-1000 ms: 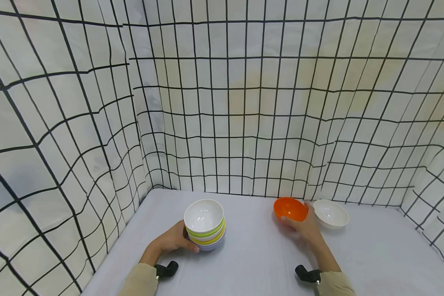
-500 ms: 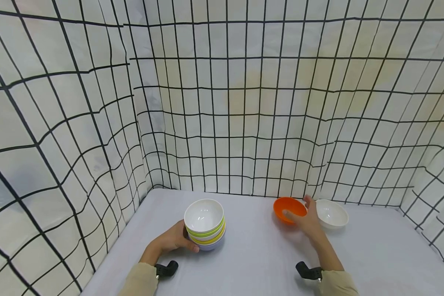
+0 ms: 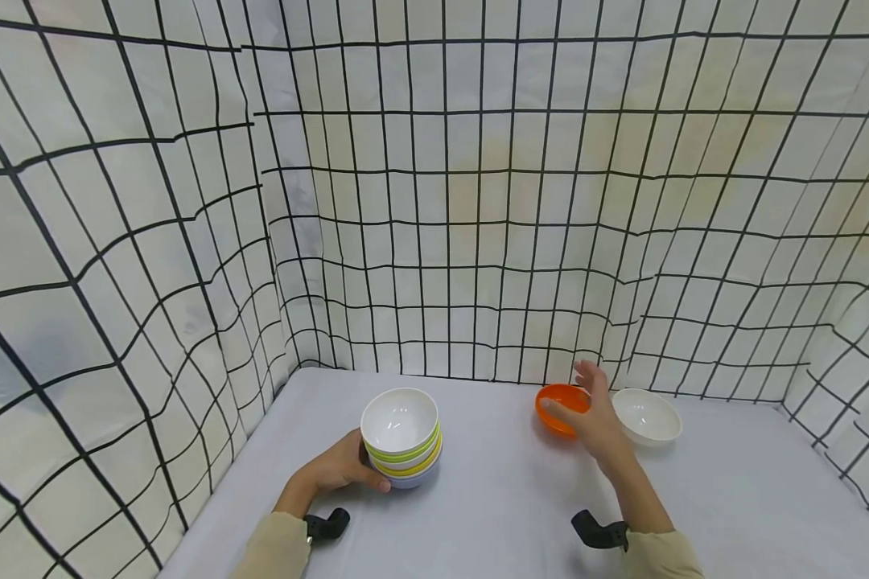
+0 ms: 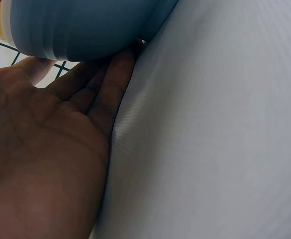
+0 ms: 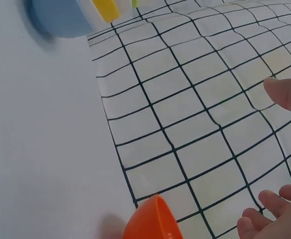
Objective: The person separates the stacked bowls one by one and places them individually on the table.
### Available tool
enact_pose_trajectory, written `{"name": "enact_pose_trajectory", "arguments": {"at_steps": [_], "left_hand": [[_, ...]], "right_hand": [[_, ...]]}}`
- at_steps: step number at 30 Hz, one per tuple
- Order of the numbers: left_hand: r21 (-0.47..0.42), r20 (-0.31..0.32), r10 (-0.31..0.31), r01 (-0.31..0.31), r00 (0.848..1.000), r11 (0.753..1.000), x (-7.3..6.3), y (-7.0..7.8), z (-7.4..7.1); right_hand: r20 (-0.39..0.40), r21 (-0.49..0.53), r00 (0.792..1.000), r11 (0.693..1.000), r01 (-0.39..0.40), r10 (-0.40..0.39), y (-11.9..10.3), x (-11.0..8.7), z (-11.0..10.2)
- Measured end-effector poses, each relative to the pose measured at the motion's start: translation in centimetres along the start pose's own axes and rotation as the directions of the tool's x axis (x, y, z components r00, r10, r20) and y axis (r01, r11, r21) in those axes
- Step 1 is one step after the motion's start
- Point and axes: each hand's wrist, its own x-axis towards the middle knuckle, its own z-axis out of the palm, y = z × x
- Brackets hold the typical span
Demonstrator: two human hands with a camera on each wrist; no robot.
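Note:
A stack of bowls [image 3: 400,434] stands on the left part of the table, a white one on top, green and yellow rims below, a pale blue one at the bottom. My left hand [image 3: 348,465] grips the stack low on its left side. In the left wrist view its fingers [image 4: 103,94] curve against the blue bottom bowl [image 4: 85,30]. An orange bowl [image 3: 559,408] sits farther back on the right. Over its right side hovers my right hand [image 3: 595,418], thumb and fingers spread, holding nothing. The right wrist view shows the orange bowl [image 5: 153,221] below that hand's spread fingers.
A white bowl [image 3: 648,416] rests just right of my right hand. White cloth covers the table [image 3: 492,515]. Walls of white sheet with a black grid [image 3: 463,241] rise behind the table and at both sides.
My right hand has let go of the orange bowl's rim and risen up and slightly left, its fingers spreading. The bowl stays where it was. The left hand and the stack have not moved.

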Motion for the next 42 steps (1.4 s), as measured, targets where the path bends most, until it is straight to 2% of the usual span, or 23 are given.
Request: {"name": "enact_pose_trajectory", "arguments": {"at_steps": [9,19,26,33,38,42], "left_hand": [[-0.005,0.000,-0.013,0.013,1.000,1.000,0.0,-0.1,0.1],[-0.015,0.008,-0.014,0.014,1.000,1.000,0.0,-0.2,0.3],[-0.002,-0.010,-0.019,0.019,1.000,1.000,0.2,-0.2,0.4],[0.008,-0.026,-0.038,0.038,0.999,0.999,0.3,0.1,0.3],[0.003,-0.020,-0.044,0.044,0.999,0.999,0.0,0.2,0.2],[0.010,-0.027,-0.041,0.042,0.999,0.999,0.0,0.2,0.1]], "right_hand": [[0.062,0.031,0.992,0.994,0.110,-0.111,-2.4,-2.0,2.6],[0.136,0.075,0.955,0.964,0.256,-0.264,-3.8,-3.5,5.8],[0.198,0.068,0.943,0.964,0.257,-0.266,-4.6,-3.8,7.7],[0.275,0.062,0.930,0.970,0.235,-0.243,-5.3,-3.8,10.6],[0.363,0.052,0.904,0.973,0.224,-0.228,-5.7,-3.8,12.8],[0.411,0.067,0.876,0.967,0.247,-0.253,-5.8,-3.6,14.4]]}}
